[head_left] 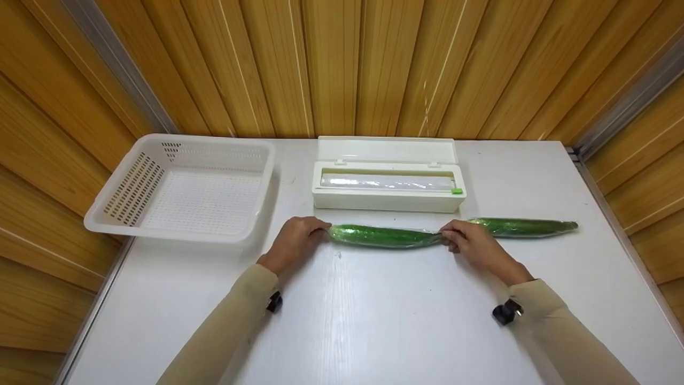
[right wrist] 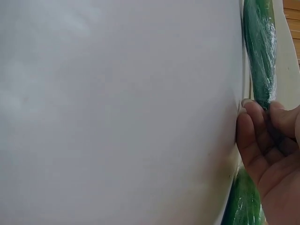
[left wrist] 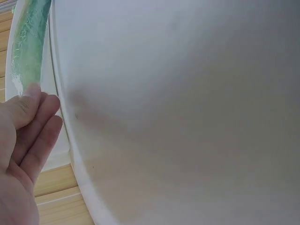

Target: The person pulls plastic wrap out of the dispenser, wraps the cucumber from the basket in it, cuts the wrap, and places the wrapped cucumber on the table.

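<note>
A green cucumber point(head_left: 382, 236) wrapped in clear film lies sideways across the white table, just in front of the film dispenser. Its left end is pinched between thumb and fingers of my left hand point(head_left: 299, 239). At the other end my right hand point(head_left: 475, 245) pinches the tip, where the film is gathered. The right wrist view shows the film bunched at the cucumber point(right wrist: 262, 56) close to the thumb. A second film-wrapped cucumber point(head_left: 529, 227) rests to the right, its near end partly hidden behind my right hand.
Behind the cucumber stands a white film dispenser point(head_left: 390, 202), lid raised, with a roll of clear film point(head_left: 387, 182) inside and a green slider point(head_left: 456, 191). A white perforated basket point(head_left: 256, 214) stands at the left. Wood-panelled walls point(head_left: 331, 69) border the white table point(head_left: 385, 321).
</note>
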